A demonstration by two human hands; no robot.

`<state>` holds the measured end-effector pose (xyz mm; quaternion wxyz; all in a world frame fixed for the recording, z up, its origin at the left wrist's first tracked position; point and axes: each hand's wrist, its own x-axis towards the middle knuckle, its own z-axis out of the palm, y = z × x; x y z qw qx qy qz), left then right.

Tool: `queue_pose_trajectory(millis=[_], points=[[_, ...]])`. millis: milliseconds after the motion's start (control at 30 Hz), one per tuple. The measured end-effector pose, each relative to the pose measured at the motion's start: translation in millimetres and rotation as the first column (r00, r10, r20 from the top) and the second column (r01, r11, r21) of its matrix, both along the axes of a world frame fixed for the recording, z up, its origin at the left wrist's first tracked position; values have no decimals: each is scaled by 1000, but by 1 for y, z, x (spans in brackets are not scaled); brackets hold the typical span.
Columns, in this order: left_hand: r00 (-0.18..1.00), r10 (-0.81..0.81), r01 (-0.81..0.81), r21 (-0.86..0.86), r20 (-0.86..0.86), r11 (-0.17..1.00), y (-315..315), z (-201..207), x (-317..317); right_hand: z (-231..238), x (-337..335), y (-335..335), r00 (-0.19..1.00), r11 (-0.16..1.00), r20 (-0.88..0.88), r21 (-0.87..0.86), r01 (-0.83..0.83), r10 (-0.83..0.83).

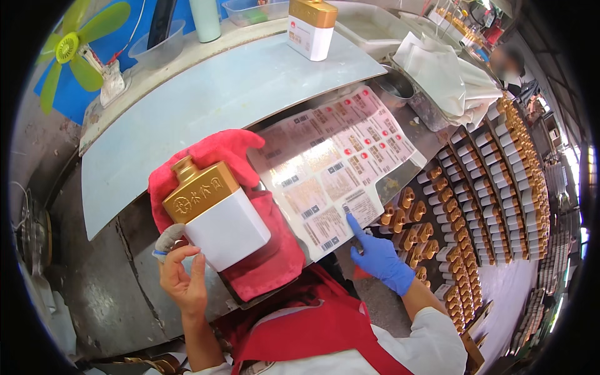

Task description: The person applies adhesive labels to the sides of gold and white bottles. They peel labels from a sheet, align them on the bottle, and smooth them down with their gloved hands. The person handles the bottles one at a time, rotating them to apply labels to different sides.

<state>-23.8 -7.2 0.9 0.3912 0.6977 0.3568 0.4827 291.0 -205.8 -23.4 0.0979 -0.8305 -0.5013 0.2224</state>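
Note:
A flat bottle [228,222] with a gold embossed shoulder and a white body lies tilted on a red cloth [275,244]. At its lower left edge is my left hand [185,275], its fingers partly bent and thumb apart. One finger wears a grey wrap with a blue band and reaches to the bottle's side. My right hand [382,259], in a blue glove, stretches its index finger onto the near right corner of a sheet of printed labels [337,169]. The thumb stands away from that finger. Gold, red and black prints in rows cover the sheet.
Another gold-and-white bottle [310,31] stands on the pale board [187,106] ahead. At right are a metal bowl [395,84], a tub with white sheets [447,75] and many racked bottles [494,181]. A green fan [67,49] is far left; a person [509,65] shows far right.

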Motion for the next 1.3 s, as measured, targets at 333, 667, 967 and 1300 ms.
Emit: queue_pose_trajectory(millis=[333, 667, 967, 1300], points=[[999, 18, -16, -41, 43, 999, -2, 2, 1, 14, 4, 11, 990, 999, 139, -34, -12, 17], [986, 85, -75, -74, 146, 994, -1, 3, 0, -34, 40, -26, 430, 464, -790, 211, 860, -438], [989, 70, -63, -57, 132, 996, -2, 3, -7, -44, 27, 2, 491, 446, -706, 270, 853, -511], [990, 142, -143, 45, 25, 989, -15, 10, -10, 50, 51, -12, 723, 846, 534, 517, 131, -438]])
